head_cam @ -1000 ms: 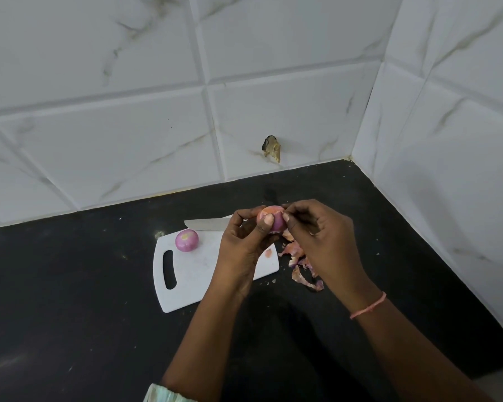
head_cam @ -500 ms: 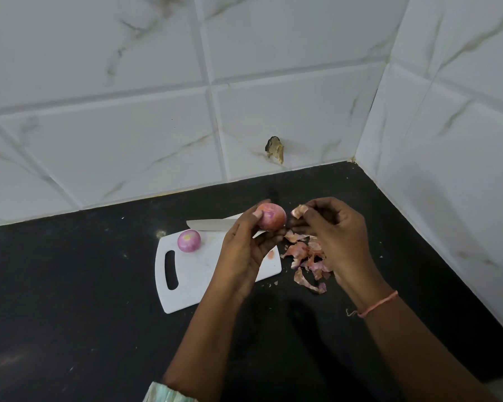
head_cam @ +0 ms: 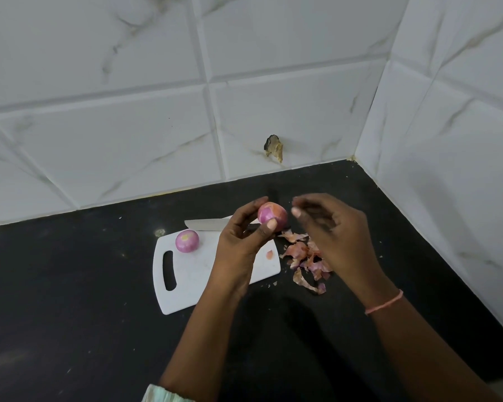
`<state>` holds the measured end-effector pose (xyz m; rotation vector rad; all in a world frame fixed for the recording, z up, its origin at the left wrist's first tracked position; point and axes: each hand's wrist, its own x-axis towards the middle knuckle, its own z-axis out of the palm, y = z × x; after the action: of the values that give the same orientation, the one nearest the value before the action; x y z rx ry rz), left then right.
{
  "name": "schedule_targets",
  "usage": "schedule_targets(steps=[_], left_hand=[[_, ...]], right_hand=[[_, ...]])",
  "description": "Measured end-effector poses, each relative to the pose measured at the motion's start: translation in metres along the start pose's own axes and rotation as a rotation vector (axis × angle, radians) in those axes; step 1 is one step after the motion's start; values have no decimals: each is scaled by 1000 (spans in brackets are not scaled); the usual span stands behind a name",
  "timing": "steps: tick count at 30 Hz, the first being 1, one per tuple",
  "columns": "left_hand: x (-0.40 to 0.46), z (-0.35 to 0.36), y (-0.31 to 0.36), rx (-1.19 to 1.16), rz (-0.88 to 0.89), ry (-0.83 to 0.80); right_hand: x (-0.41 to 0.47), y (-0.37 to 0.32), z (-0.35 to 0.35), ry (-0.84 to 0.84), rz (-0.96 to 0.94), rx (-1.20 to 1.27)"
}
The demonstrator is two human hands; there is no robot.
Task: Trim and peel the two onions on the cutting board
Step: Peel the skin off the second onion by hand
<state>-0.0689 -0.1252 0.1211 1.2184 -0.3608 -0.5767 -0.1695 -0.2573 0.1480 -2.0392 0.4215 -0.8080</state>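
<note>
Half a second ago the right hand (head_cam: 328, 227) pinched a scrap of skin just beside the onion; now that scrap is gone from its fingers, which hang loosely curled and hold nothing, blurred by motion, close to the right of the onion. That onion (head_cam: 272, 216) is raised above the far right corner of the cutting board (head_cam: 192, 274), pinched between the thumb and fingers of the left hand (head_cam: 244, 242); its surface shows pink-purple flesh on one side and an orange patch of skin on the other. The second onion (head_cam: 187, 241) rests on the board near its handle slot, and looks already peeled and trimmed. A knife (head_cam: 208, 224) lies along the board's far edge, partly hidden behind the left hand. Loose peels (head_cam: 304, 256) are heaped on the dark counter (head_cam: 70, 285) just right of the board, and one small flake lies on the board itself. The step in hand appears to be peeling the second of the two onions, and the work seems nearly finished. The next move likely calls for the right hand to catch the edge of the remaining orange skin and pull it away while the left turns the onion. No brand, label or writing can be read anywhere.
</note>
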Motion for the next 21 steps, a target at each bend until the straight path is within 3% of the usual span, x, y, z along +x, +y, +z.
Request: schedule_targets(steps=[10, 21], left_hand=[[-1, 1, 6, 253, 182, 31], [-4, 7, 12, 324, 261, 68]], right_hand=[[-2, -3, 9, 24, -53, -3], [-2, 2, 10, 65, -134, -52]])
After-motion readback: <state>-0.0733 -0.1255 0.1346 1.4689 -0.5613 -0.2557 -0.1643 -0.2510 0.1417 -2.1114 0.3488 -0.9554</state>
